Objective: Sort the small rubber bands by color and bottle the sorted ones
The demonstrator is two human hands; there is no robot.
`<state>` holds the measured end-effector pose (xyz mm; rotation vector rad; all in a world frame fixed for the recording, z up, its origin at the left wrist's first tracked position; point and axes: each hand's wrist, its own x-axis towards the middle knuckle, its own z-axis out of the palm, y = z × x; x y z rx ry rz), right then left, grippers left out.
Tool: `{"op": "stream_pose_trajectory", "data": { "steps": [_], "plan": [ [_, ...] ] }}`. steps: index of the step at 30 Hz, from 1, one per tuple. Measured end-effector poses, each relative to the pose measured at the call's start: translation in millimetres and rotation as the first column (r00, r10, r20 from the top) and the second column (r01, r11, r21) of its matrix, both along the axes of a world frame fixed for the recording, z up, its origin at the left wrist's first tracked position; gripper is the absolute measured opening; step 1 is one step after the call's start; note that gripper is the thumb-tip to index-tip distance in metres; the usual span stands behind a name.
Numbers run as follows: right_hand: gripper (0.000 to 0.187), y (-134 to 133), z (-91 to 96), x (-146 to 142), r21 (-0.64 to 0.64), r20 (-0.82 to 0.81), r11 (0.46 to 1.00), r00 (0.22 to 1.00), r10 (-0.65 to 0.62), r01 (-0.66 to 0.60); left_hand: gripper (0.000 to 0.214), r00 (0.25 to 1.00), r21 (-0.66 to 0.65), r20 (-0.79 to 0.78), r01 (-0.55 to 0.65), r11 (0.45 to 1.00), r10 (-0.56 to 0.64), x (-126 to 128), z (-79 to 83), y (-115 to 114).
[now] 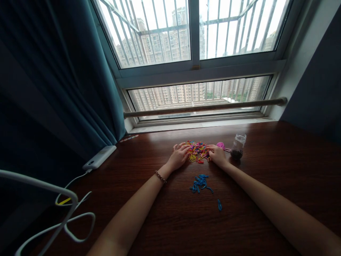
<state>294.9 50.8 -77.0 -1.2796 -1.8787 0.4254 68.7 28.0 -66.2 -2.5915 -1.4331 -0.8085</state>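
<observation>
A heap of small multicoloured rubber bands (pixel 197 151) lies on the dark wooden desk (pixel 266 185) near the window. My left hand (pixel 179 155) rests at the heap's left edge, fingers curled onto the bands. My right hand (pixel 217 154) touches its right edge with fingers bent into the pile. Whether either hand pinches a band is too small to see. Closer to me lies a small cluster of blue bands (pixel 199 183), and one lone blue band (pixel 219 204) sits a little nearer.
A small glass jar (pixel 238 145) with dark contents stands right of the heap, a pink lid (pixel 220 145) beside it. A white power bank (pixel 99 157) with white cables (pixel 66 213) lies at the left. A teal curtain (pixel 66 81) hangs left; the window sill runs behind.
</observation>
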Motion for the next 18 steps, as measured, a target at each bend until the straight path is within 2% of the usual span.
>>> {"op": "stream_pose_trajectory", "data": {
  "steps": [3, 6, 10, 12, 15, 18],
  "plan": [
    [0.035, -0.6, 1.2, 0.2, -0.026, 0.008, 1.000, 1.000, 0.016, -0.016, 0.028, 0.995, 0.058, 0.103, 0.000, 0.998, -0.006, -4.0, 0.6, 2.5],
    [0.038, -0.9, 0.9, -0.4, -0.041, -0.003, 0.999, 1.000, 0.029, -0.029, 0.023, 0.967, 0.079, 0.253, -0.059, 0.995, 0.037, -10.2, -1.0, 7.0],
    [0.038, -0.8, -1.0, -0.6, -0.025, -0.042, 0.999, 0.999, 0.026, -0.027, 0.014, 0.882, 0.029, 0.448, -0.181, 0.983, 0.148, -17.7, -5.0, 11.6],
    [0.036, -0.6, -1.7, -0.2, -0.011, -0.073, 1.000, 0.997, 0.015, -0.015, 0.014, 0.835, -0.015, 0.520, -0.205, 0.979, 0.183, -20.4, -6.5, 13.1],
    [0.034, -0.7, -1.9, 0.5, 0.012, -0.125, 1.000, 0.992, -0.018, 0.020, 0.016, 0.807, -0.058, 0.557, -0.196, 0.979, 0.194, -20.5, -6.3, 13.1],
    [0.032, -1.0, -0.9, 1.0, 0.038, -0.169, 0.997, 0.984, -0.055, 0.063, 0.018, 0.829, -0.042, 0.543, -0.134, 0.990, 0.136, -10.4, -2.1, 5.2]
  ]
}}
